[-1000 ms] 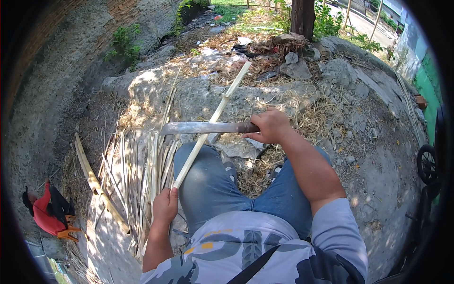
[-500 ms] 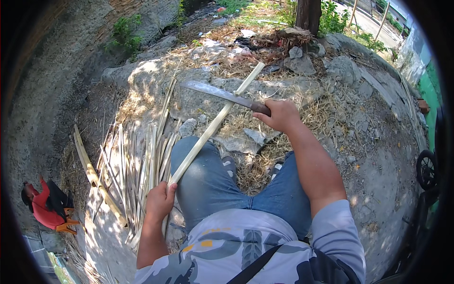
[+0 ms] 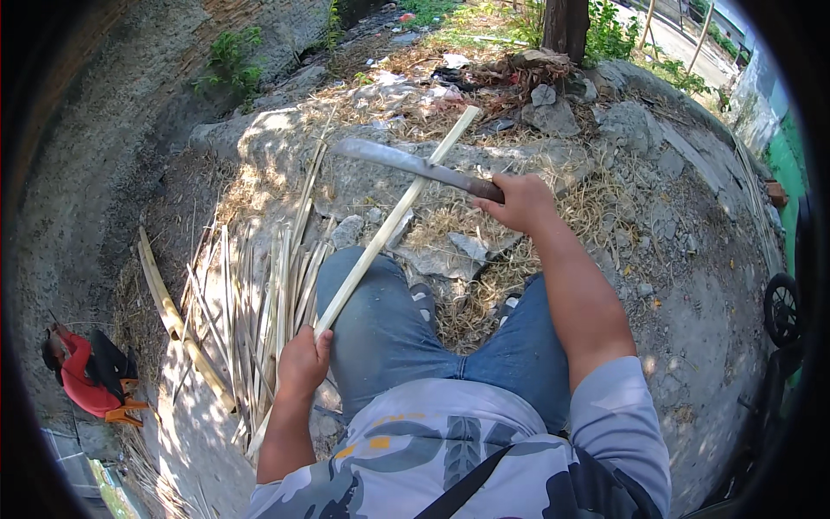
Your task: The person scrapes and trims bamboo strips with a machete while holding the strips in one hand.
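Note:
A long pale bamboo strip (image 3: pixel 376 245) slants up and away from me, across my left thigh. Its near end is in the closed fingers of my left hand (image 3: pixel 304 362); its far end is free in the air. My right hand (image 3: pixel 520 204) grips the dark wooden handle of a machete (image 3: pixel 386 156). The machete's long blade points left and crosses the strip near its upper part, touching it. Whether the edge has bitten into the strip I cannot make out.
Several split bamboo strips (image 3: pixel 285 285) lie on the ground to my left, beside a thicker bamboo pole (image 3: pixel 181 324). Farther left a person in red (image 3: pixel 86 381) sits on an orange stool (image 3: pixel 128 410). Broken stones (image 3: pixel 471 248) and dry shavings (image 3: pixel 467 311) lie ahead; a tree trunk (image 3: pixel 566 30) stands beyond.
The machete has shifted slightly up along the strip and a little to the right, its blade turned. My left hand has moved slightly right and up with the strip.

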`<state>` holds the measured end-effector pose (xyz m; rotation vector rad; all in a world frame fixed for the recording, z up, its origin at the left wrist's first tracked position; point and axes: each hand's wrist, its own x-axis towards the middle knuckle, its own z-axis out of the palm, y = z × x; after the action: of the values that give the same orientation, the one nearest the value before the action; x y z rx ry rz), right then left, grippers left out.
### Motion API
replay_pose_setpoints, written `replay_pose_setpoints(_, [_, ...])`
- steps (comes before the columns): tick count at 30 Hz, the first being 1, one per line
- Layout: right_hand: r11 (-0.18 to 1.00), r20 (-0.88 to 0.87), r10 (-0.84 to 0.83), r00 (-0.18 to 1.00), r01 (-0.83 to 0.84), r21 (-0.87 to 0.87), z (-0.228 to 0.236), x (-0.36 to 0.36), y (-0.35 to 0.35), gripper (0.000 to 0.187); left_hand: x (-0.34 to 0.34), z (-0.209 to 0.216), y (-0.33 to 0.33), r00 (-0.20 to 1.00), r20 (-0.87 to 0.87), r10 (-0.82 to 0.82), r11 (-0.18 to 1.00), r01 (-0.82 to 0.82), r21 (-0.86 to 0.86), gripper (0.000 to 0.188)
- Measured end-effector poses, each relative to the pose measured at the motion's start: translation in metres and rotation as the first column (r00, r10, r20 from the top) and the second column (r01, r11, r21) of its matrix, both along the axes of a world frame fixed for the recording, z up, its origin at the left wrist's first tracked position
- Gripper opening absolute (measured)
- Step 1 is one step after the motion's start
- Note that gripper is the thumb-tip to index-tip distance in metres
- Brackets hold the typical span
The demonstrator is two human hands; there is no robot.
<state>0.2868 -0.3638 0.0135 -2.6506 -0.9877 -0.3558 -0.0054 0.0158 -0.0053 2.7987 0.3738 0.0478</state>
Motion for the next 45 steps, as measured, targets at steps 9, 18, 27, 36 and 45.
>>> replay_pose_setpoints(9, [0.833,-0.441,-0.468,0.766,0.550,0.070,-0.002,0.009,-0.022,0.060,0.005,0.010,0.004,0.998,-0.027,-0.064,0.998,0.065,0.020,0.049])
replay_pose_setpoints(18, [0.994,-0.092,0.099,0.991,-0.102,-0.029,0.002,-0.029,0.030,0.054,0.007,0.007,-0.007,0.999,0.019,-0.046,0.993,0.048,-0.104,0.047])
replay_pose_setpoints(27, [0.968,-0.225,-0.243,0.943,0.252,0.008,-0.006,-0.004,0.003,0.050,0.019,0.004,-0.003,0.995,0.037,-0.091,0.995,0.093,-0.046,0.047])
replay_pose_setpoints(36, [0.941,-0.301,-0.323,0.897,0.272,-0.200,0.004,-0.015,0.011,0.039,0.021,0.021,-0.001,0.993,-0.010,-0.121,0.993,0.121,-0.005,0.046])
replay_pose_setpoints(45, [0.974,-0.310,-0.198,0.930,0.152,-0.167,0.002,-0.027,0.040,0.026,0.026,0.021,-0.002,0.989,-0.048,-0.139,0.989,0.137,-0.053,0.049])
